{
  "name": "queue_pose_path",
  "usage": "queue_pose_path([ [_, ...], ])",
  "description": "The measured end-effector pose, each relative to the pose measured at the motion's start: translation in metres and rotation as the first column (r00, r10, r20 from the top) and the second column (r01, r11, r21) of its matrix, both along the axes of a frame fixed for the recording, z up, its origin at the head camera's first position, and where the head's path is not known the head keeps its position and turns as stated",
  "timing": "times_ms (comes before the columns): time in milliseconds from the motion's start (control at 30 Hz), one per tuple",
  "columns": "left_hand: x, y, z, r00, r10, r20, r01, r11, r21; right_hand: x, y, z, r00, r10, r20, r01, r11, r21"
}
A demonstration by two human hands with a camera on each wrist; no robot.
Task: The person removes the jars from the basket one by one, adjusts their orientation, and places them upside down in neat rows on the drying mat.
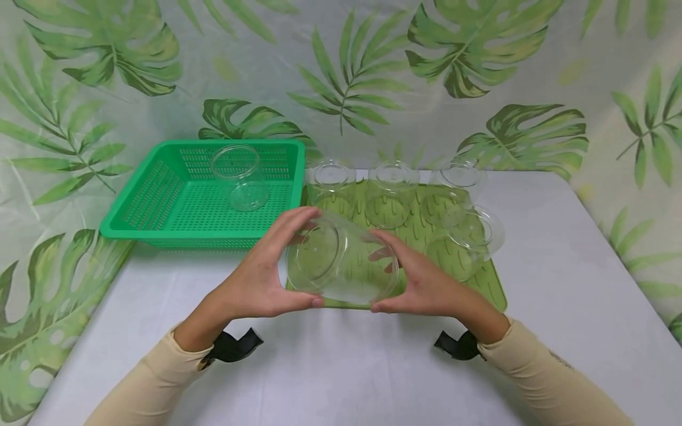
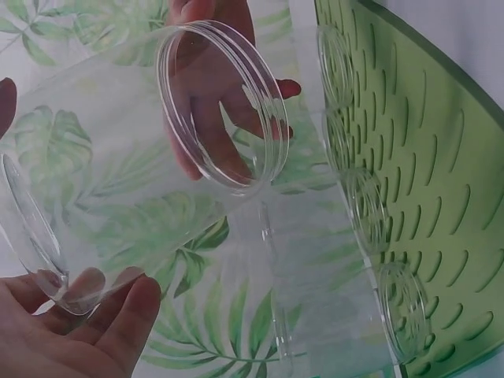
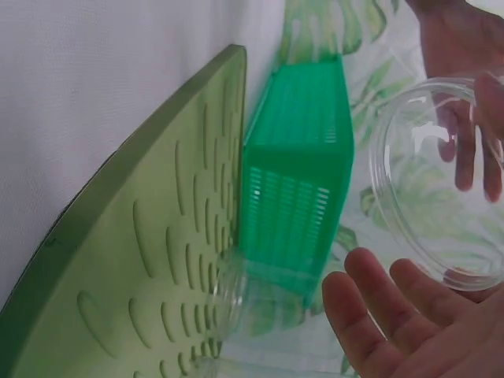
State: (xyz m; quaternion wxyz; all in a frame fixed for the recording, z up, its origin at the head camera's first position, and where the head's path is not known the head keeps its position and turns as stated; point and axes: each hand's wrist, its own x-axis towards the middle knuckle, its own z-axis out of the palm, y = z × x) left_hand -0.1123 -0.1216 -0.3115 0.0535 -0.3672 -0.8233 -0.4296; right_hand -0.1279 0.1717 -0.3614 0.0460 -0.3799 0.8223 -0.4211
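Both hands hold a clear plastic jar (image 1: pixel 348 260) on its side above the front of a green drying mat (image 1: pixel 492 287). My left hand (image 1: pixel 261 269) grips its base end, thumb below and fingers over the top. At the threaded rim (image 2: pixel 224 106), my right hand (image 1: pixel 426 281) has its thumb on the lower edge and fingers behind, seen through the clear wall. In the right wrist view, several fingers (image 3: pixel 358 291) stretch out straight beside the rim. More clear jars (image 1: pixel 391 195) stand mouth-down on the mat, in a back row and at the right.
A green perforated basket (image 1: pixel 208 235) stands at the back left, with one clear jar (image 1: pixel 237 171) upright inside. White cloth (image 1: pixel 330 367) covers the table. A leaf-patterned curtain (image 1: pixel 362 65) hangs behind it.
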Motion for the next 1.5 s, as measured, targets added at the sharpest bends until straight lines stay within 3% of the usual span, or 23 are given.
queue_pose_path([
  [133, 0.000, 0.000, 0.000, 1.000, -0.001, -0.002, 0.001, 1.000, 0.002, 0.002, 0.000, 0.000, 1.000, -0.015, 0.020, 0.015, 0.999, 0.035],
  [333, -0.003, -0.002, -0.001, 1.000, -0.009, -0.011, 0.009, 0.999, 0.032, 0.011, 0.014, -0.003, 0.994, -0.067, 0.086, 0.050, 0.981, 0.187],
  [633, -0.006, -0.007, -0.002, 0.999, 0.034, 0.014, -0.034, 0.999, 0.037, 0.024, 0.075, -0.023, 0.999, -0.053, -0.007, 0.051, 0.915, 0.401],
  [800, -0.008, -0.006, -0.004, 0.999, 0.044, 0.012, -0.044, 0.998, 0.033, 0.032, 0.116, -0.027, 0.997, -0.038, -0.065, 0.060, 0.921, 0.384],
  [900, -0.009, -0.006, -0.006, 0.999, 0.046, 0.013, -0.046, 0.999, 0.030, 0.036, 0.142, -0.030, 0.991, -0.088, -0.097, 0.116, 0.931, 0.347],
  [967, -0.010, -0.007, -0.007, 0.999, 0.049, 0.014, -0.049, 0.998, 0.026, 0.038, 0.160, -0.031, 0.978, -0.173, -0.116, 0.204, 0.907, 0.368],
  [1067, -0.011, -0.008, -0.007, 0.998, 0.062, 0.017, -0.062, 0.998, 0.013, 0.036, 0.180, -0.035, 0.940, -0.298, -0.167, 0.341, 0.835, 0.432],
  [1133, -0.012, -0.008, -0.007, 0.997, 0.075, 0.020, -0.075, 0.997, 0.004, 0.033, 0.188, -0.038, 0.921, -0.340, -0.191, 0.390, 0.795, 0.466],
  [1367, -0.016, -0.005, -0.006, 0.993, 0.112, 0.033, -0.110, 0.993, -0.042, 0.024, 0.187, -0.048, 0.933, -0.331, -0.143, 0.358, 0.798, 0.485],
  [1500, -0.018, -0.004, -0.004, 0.994, 0.107, 0.032, -0.105, 0.993, -0.056, 0.022, 0.184, -0.048, 0.933, -0.338, -0.126, 0.353, 0.784, 0.511],
])
